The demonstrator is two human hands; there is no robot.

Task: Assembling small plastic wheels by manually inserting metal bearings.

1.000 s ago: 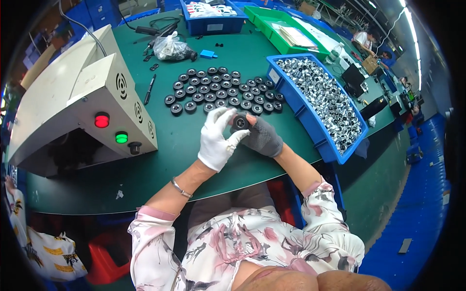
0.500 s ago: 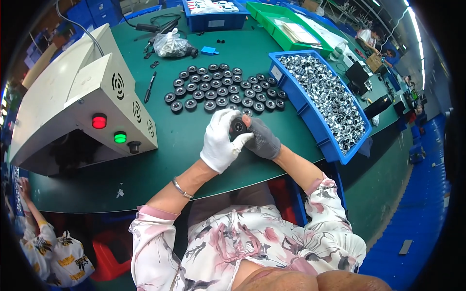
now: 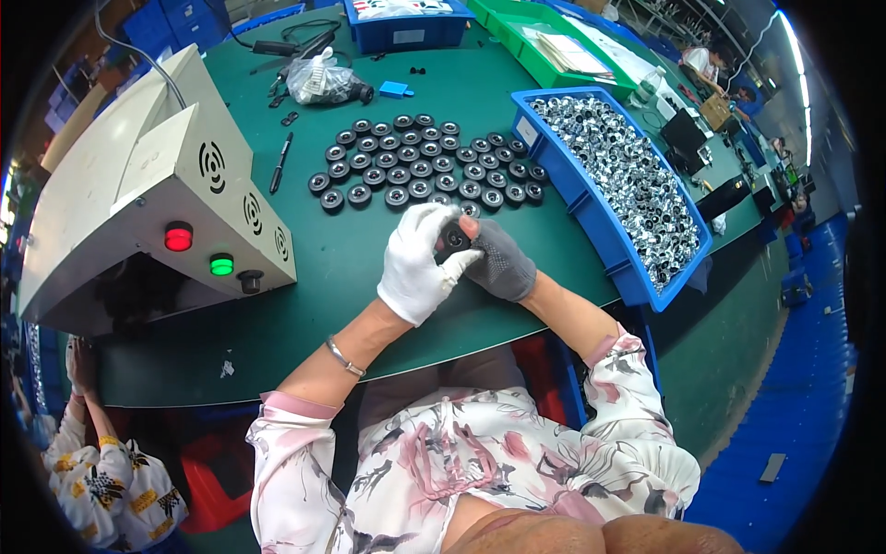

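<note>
Over the near part of the green table I hold a black round part [image 3: 454,239] between both hands. My left hand [image 3: 415,265], in a white glove, curls its fingers and thumb around the part's left side and lower edge. My right hand [image 3: 502,264], in a grey glove with a bare fingertip showing, grips it from the right. Just beyond my hands, several black round parts [image 3: 398,175] with metallic centres lie in rows. To the right stands a blue bin [image 3: 591,224] filled with small shiny metal pieces [image 3: 628,175].
A beige machine [image 3: 175,185] with a red and a green light occupies the left. A black pen [image 3: 282,163], a plastic bag [image 3: 318,79] and a small blue piece [image 3: 396,90] lie farther back. Behind stand a green tray [image 3: 517,46] and another blue bin [image 3: 406,35]. A co-worker's arm [image 3: 92,406] shows at lower left.
My hands keep their grip on the black round part, with barely any shift. The view has turned slightly. At lower left the co-worker's arm and body have moved to the right.
</note>
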